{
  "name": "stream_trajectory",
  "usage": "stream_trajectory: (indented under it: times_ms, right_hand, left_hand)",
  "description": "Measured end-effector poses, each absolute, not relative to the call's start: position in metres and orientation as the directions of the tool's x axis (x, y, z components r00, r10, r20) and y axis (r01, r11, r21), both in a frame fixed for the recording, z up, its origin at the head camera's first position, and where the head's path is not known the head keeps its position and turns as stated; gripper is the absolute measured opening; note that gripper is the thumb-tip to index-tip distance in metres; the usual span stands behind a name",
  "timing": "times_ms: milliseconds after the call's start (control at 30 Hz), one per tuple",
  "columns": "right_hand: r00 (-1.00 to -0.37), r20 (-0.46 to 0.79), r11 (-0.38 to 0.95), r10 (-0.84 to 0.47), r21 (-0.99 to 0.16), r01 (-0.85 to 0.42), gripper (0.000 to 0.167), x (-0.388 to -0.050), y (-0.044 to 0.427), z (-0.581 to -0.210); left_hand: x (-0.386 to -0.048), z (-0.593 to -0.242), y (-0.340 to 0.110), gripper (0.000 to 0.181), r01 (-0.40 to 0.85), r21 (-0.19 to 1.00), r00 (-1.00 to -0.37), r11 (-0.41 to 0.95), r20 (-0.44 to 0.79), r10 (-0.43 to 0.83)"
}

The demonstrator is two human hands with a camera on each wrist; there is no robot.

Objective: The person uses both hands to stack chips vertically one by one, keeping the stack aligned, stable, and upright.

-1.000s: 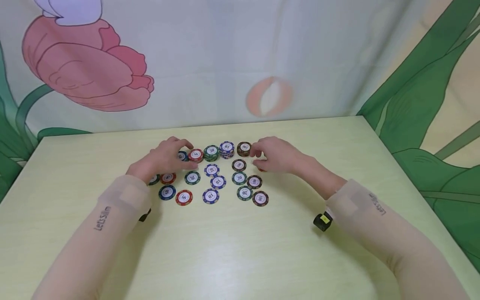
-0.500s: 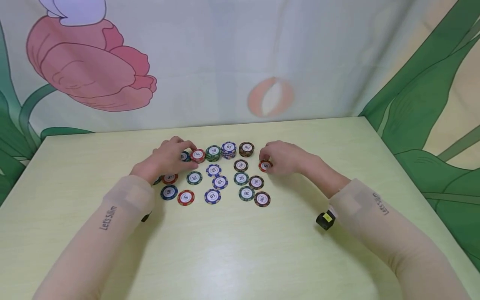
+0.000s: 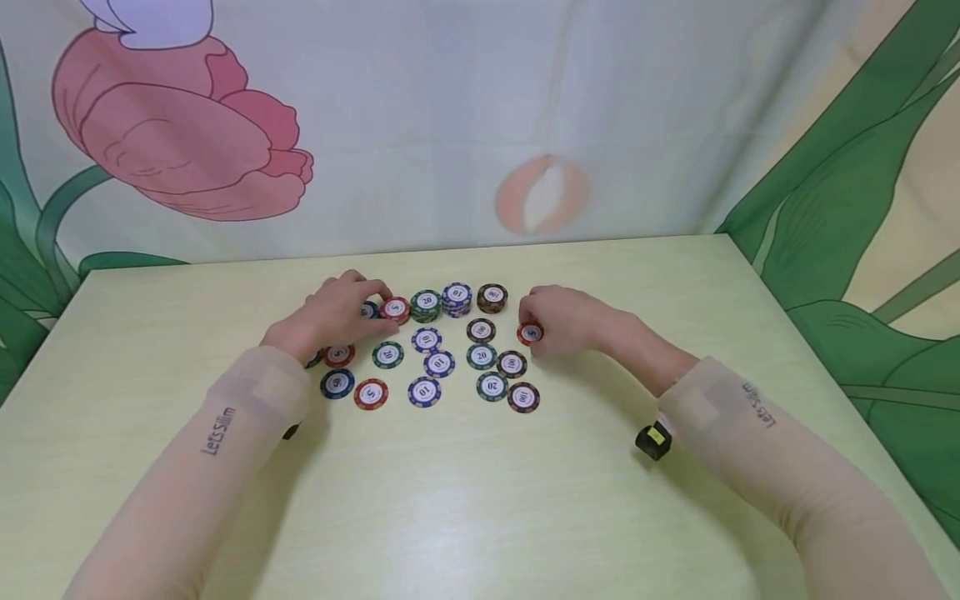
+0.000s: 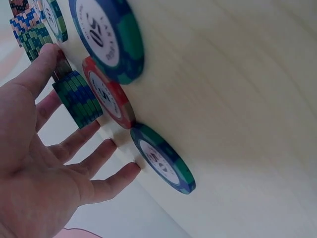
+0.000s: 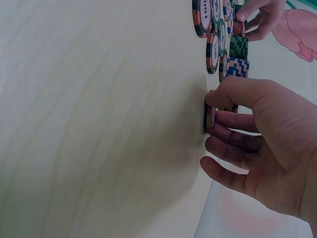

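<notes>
In the head view my left hand (image 3: 327,310) holds a short stack of red poker chips (image 3: 394,309) between thumb and index finger. Its other fingers spread behind a stack of blue poker chips (image 4: 79,99), seen in the left wrist view. My right hand (image 3: 572,318) pinches a single red poker chip (image 3: 529,333) at the right end of the layout. The right wrist view shows that chip's edge low at the tabletop, between thumb and fingertips; whether it touches the table I cannot tell.
Green (image 3: 426,306), blue-and-white (image 3: 457,300) and black-brown (image 3: 492,298) chip stacks continue the back row. Several loose chips lie in front, among them a blue 50 (image 3: 337,384) and a black 100 (image 3: 523,397). A printed curtain hangs behind the table (image 3: 465,500).
My right hand has shifted slightly right, away from the black-brown stack, and its fingers have closed on the red chip. The left hand stays at the red stack.
</notes>
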State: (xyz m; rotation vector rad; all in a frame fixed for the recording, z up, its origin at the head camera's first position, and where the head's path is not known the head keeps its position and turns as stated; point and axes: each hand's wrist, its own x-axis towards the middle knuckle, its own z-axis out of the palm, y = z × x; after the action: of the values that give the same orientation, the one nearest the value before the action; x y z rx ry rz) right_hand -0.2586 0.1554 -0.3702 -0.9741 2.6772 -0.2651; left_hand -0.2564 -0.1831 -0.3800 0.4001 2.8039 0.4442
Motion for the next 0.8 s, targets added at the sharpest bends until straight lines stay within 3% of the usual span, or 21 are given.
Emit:
stream_trajectory:
  times_ms: [233, 800]
  right_hand:
    - [-0.741, -0.190, 0.761, -0.643, -0.266, -0.592, 0.023, -0.262, 0.155, -0.371]
    - [-0.726, -0.004, 0.705, -0.688, -0.244, -0.667, 0.031, -0.267, 0.111, -0.349]
  left_hand:
    - [-0.256, -0.378, -0.182, 0.056, 0.223, 0.331, -0.924, 0.917, -0.228, 0.307]
    - [-0.255, -0.376, -0.180, 0.053, 0.232, 0.316, -0.928, 0.920, -0.212, 0.307]
